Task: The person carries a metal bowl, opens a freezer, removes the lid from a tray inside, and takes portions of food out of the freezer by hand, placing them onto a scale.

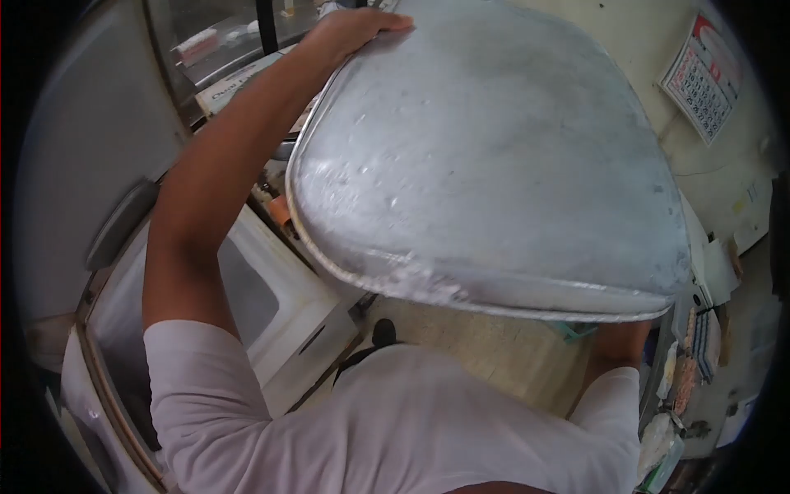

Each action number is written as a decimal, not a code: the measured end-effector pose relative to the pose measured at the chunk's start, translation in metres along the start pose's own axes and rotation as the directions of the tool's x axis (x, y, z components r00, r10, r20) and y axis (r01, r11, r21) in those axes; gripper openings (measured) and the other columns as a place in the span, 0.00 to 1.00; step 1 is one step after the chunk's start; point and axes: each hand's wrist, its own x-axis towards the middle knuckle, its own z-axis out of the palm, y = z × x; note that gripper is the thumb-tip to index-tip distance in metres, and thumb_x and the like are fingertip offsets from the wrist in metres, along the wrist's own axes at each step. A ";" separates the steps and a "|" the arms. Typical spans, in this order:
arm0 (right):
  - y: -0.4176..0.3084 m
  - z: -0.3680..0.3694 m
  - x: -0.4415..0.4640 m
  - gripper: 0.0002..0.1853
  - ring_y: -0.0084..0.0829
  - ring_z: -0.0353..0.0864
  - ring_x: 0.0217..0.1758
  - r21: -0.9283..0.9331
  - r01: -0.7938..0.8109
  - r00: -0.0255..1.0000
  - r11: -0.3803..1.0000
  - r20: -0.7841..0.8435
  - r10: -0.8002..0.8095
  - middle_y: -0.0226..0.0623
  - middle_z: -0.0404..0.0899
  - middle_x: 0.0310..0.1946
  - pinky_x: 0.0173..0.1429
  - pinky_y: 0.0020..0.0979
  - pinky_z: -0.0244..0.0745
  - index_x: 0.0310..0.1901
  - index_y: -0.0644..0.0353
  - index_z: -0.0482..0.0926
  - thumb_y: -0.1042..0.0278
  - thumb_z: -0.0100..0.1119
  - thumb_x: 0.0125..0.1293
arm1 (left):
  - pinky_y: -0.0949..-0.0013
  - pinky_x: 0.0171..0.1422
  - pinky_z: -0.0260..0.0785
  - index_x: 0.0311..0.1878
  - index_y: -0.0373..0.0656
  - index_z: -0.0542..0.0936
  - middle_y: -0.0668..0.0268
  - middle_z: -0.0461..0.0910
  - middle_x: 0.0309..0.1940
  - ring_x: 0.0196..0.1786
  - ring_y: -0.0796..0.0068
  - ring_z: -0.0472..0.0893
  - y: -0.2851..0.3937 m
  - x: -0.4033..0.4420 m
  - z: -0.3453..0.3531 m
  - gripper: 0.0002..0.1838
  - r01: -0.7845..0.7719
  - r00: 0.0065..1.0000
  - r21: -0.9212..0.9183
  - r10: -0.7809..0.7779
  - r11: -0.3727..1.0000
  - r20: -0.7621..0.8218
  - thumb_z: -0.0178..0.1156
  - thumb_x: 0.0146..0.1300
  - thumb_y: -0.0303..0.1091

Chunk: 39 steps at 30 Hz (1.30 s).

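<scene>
A large dented metal tray [494, 156] with a rolled rim fills the middle of the view, tilted up in front of my chest. My left hand [366, 29] grips its upper left edge, with the thumb over the near face and the other fingers largely out of sight. On the other side, my right forearm [621, 342] runs up behind the tray's lower right corner. The tray hides my right hand, so its hold cannot be seen.
A white appliance with a dark panel [239, 284] stands at lower left, beside a grey door with a handle [123, 224]. A calendar [704, 78] hangs on the right wall. Cluttered items [687, 370] line the right side. Tiled floor [469, 346] shows below the tray.
</scene>
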 end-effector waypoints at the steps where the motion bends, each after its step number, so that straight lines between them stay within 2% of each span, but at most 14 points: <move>1: 0.003 -0.002 0.016 0.17 0.22 0.76 0.38 -0.012 0.005 1.000 1.000 -0.009 -0.005 0.36 0.80 0.37 0.43 0.26 0.72 0.45 0.68 0.77 0.63 0.56 0.60 | 0.76 0.32 0.69 0.34 0.39 0.83 0.64 0.80 0.29 0.27 0.79 0.78 -0.001 0.018 0.006 0.22 -0.053 0.995 -0.021 0.054 0.998 0.082 0.69 0.48 0.50; 2: 0.005 -0.002 0.031 0.17 0.22 0.76 0.37 -0.027 0.007 1.000 1.000 -0.009 -0.007 0.36 0.80 0.36 0.43 0.26 0.72 0.45 0.68 0.77 0.63 0.56 0.60 | 0.76 0.32 0.69 0.34 0.39 0.83 0.64 0.80 0.29 0.27 0.79 0.78 0.004 0.040 0.010 0.22 -0.062 0.995 -0.039 0.065 0.997 0.072 0.69 0.48 0.50; 4: 0.013 -0.006 0.064 0.17 0.22 0.76 0.37 -0.033 0.002 1.000 0.999 -0.020 -0.003 0.36 0.80 0.36 0.42 0.26 0.72 0.45 0.68 0.77 0.63 0.56 0.60 | 0.76 0.33 0.70 0.36 0.39 0.83 0.63 0.81 0.30 0.28 0.78 0.79 0.003 0.079 0.019 0.22 -0.031 0.999 0.135 0.025 0.990 0.046 0.70 0.48 0.49; 6: 0.018 -0.010 0.097 0.17 0.22 0.76 0.37 -0.033 0.006 1.000 0.999 -0.021 -0.006 0.36 0.80 0.36 0.42 0.26 0.72 0.45 0.68 0.77 0.63 0.56 0.60 | 0.76 0.34 0.71 0.38 0.38 0.83 0.63 0.81 0.32 0.29 0.78 0.80 0.005 0.114 0.032 0.23 -0.085 0.996 0.122 0.082 0.989 0.034 0.70 0.48 0.49; 12: 0.054 -0.021 0.210 0.17 0.22 0.77 0.36 -0.011 0.028 0.999 1.000 0.033 -0.027 0.36 0.80 0.36 0.41 0.26 0.72 0.45 0.68 0.78 0.63 0.56 0.60 | 0.76 0.36 0.71 0.40 0.38 0.83 0.63 0.81 0.33 0.30 0.77 0.80 -0.016 0.204 0.044 0.23 0.024 0.999 0.004 -0.024 1.000 0.037 0.70 0.48 0.48; 15: 0.083 -0.030 0.275 0.16 0.22 0.77 0.36 0.022 0.046 0.995 0.999 0.091 -0.048 0.36 0.80 0.36 0.40 0.25 0.72 0.44 0.68 0.78 0.63 0.55 0.60 | 0.75 0.36 0.71 0.40 0.38 0.83 0.63 0.81 0.33 0.30 0.77 0.80 -0.035 0.240 0.046 0.23 -0.022 1.000 0.191 0.024 0.981 -0.010 0.69 0.49 0.49; 16: 0.088 -0.032 0.302 0.16 0.22 0.77 0.36 0.038 0.053 0.991 0.998 0.122 -0.057 0.36 0.80 0.35 0.40 0.25 0.73 0.44 0.68 0.78 0.63 0.55 0.61 | 0.74 0.35 0.72 0.38 0.37 0.82 0.62 0.81 0.31 0.28 0.75 0.80 -0.039 0.233 0.052 0.21 0.042 0.998 0.165 -0.032 0.985 -0.062 0.68 0.50 0.46; 17: 0.104 -0.068 0.340 0.16 0.22 0.77 0.36 0.071 0.027 0.987 0.997 0.154 -0.037 0.36 0.80 0.35 0.40 0.25 0.73 0.44 0.68 0.78 0.63 0.55 0.61 | 0.72 0.33 0.72 0.35 0.36 0.81 0.62 0.80 0.28 0.27 0.74 0.80 -0.022 0.240 0.101 0.19 0.144 0.985 0.176 -0.123 0.974 -0.124 0.68 0.51 0.44; 21: 0.123 -0.103 0.440 0.16 0.22 0.77 0.35 0.114 0.019 0.961 0.993 0.272 -0.050 0.36 0.80 0.35 0.39 0.25 0.73 0.44 0.68 0.78 0.63 0.55 0.61 | 0.73 0.33 0.72 0.35 0.36 0.81 0.62 0.81 0.29 0.26 0.75 0.80 -0.016 0.284 0.147 0.18 0.206 0.958 0.087 -0.183 0.975 -0.220 0.67 0.52 0.44; 23: 0.133 -0.104 0.489 0.16 0.22 0.77 0.35 0.124 0.011 0.942 0.992 0.333 -0.052 0.36 0.80 0.35 0.39 0.25 0.73 0.44 0.68 0.78 0.63 0.55 0.61 | 0.72 0.33 0.72 0.36 0.36 0.81 0.61 0.81 0.30 0.26 0.74 0.80 -0.012 0.310 0.164 0.18 0.352 0.904 0.129 -0.300 0.927 -0.306 0.67 0.53 0.43; 24: 0.143 -0.071 0.492 0.16 0.22 0.77 0.35 0.126 0.001 0.934 0.992 0.355 -0.046 0.36 0.80 0.35 0.39 0.25 0.73 0.44 0.68 0.78 0.63 0.55 0.61 | 0.72 0.33 0.72 0.36 0.36 0.81 0.61 0.81 0.30 0.26 0.74 0.80 -0.046 0.302 0.124 0.18 0.371 0.892 0.127 -0.315 0.920 -0.323 0.67 0.53 0.43; 34: 0.189 -0.014 0.638 0.16 0.22 0.77 0.34 0.171 -0.038 0.844 0.985 0.534 -0.060 0.35 0.80 0.34 0.37 0.24 0.74 0.43 0.68 0.78 0.62 0.54 0.62 | 0.68 0.32 0.74 0.40 0.30 0.77 0.55 0.80 0.30 0.26 0.71 0.81 -0.091 0.340 0.115 0.21 0.597 0.709 -0.022 -0.541 0.802 -0.452 0.65 0.57 0.42; 36: 0.197 0.002 0.657 0.16 0.22 0.77 0.34 0.170 -0.051 0.826 0.984 0.561 -0.054 0.35 0.80 0.34 0.36 0.24 0.74 0.43 0.68 0.78 0.62 0.54 0.62 | 0.66 0.34 0.74 0.43 0.28 0.75 0.51 0.78 0.36 0.29 0.67 0.81 -0.106 0.341 0.106 0.23 0.608 0.653 -0.189 -0.621 0.771 -0.433 0.65 0.58 0.42; 39: 0.200 0.024 0.674 0.15 0.22 0.77 0.32 0.197 -0.107 0.818 0.974 0.575 -0.026 0.36 0.80 0.33 0.35 0.24 0.74 0.43 0.68 0.78 0.63 0.53 0.62 | 0.64 0.39 0.75 0.45 0.25 0.72 0.47 0.76 0.42 0.37 0.63 0.81 -0.136 0.350 0.079 0.26 0.654 0.628 -0.135 -0.634 0.744 -0.450 0.64 0.59 0.43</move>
